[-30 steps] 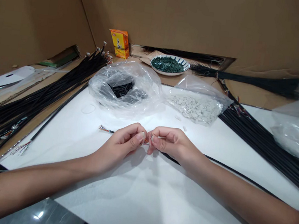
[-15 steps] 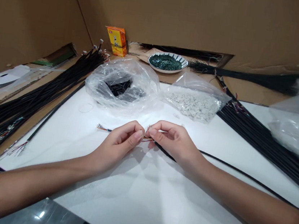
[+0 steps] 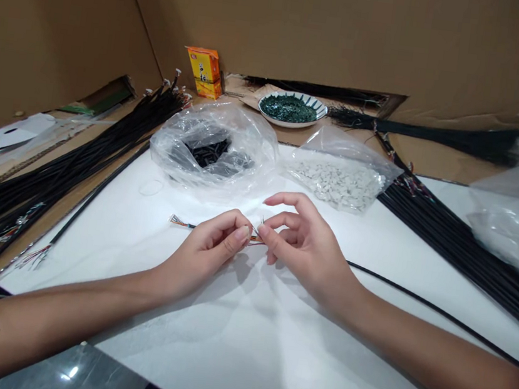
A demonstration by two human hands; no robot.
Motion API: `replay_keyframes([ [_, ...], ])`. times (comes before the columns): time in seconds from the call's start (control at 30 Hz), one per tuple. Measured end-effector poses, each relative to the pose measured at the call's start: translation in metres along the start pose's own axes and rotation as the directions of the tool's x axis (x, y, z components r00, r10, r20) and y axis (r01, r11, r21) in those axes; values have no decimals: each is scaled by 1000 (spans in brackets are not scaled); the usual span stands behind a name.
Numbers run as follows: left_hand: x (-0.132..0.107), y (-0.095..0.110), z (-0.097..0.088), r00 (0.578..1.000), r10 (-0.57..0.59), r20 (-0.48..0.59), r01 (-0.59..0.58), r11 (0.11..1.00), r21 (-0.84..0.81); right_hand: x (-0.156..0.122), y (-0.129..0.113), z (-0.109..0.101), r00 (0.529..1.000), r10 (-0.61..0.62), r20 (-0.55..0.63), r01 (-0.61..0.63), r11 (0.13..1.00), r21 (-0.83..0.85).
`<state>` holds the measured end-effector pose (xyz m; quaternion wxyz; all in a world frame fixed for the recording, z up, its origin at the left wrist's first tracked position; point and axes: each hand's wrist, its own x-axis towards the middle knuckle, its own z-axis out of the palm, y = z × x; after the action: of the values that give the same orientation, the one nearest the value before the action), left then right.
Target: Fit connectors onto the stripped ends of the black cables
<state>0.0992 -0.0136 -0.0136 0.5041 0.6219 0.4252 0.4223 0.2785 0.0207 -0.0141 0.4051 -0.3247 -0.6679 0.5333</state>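
The thin black cable [image 3: 417,295] curves gently beside fine orange and reddish wires [image 3: 257,239] pinched in the left hand [image 3: 220,240], while whether the loosely curled right hand [image 3: 301,240] grips any, I cannot tell.

A yellow-and-orange box [image 3: 203,73] is stood upright near the cardboard wall [image 3: 308,30]; a blue-striped plate [image 3: 320,109] is filled with dark green pieces [image 3: 288,108]; a white card [image 3: 8,137] is laid at far left; clear plastic [image 3: 518,207] is bunched at far right.

Slim black cable [image 3: 399,288], coloured wires [image 3: 256,239] bared
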Motion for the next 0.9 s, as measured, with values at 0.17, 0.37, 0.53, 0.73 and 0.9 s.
replay_keyframes([
  [0.17, 0, -1, 0, 1000, 6, 2, -6, 1000, 0, -3, -2, -1, 994, -105, 41, 109, 988, -109],
  [0.37, 1, 0, 1, 1000, 13, 1, -13, 1000, -25, -5, -5, 0, 982, -185, 21, 186, 964, -190],
  [0.53, 1, 1, 1, 1000, 2, -10, -2, 1000, -27, -4, -5, 2, 988, -151, -20, 143, 965, -218],
  [0.73, 2, 0, 1, 1000, -9, -8, 8, 999, -49, -4, -3, 1, 998, -63, -21, 59, 985, -160],
  [0.9, 1, -2, 0, 1000, -6, -8, 6, 999, -42, -1, -1, 1, 999, 38, -31, -41, 995, -96],
])
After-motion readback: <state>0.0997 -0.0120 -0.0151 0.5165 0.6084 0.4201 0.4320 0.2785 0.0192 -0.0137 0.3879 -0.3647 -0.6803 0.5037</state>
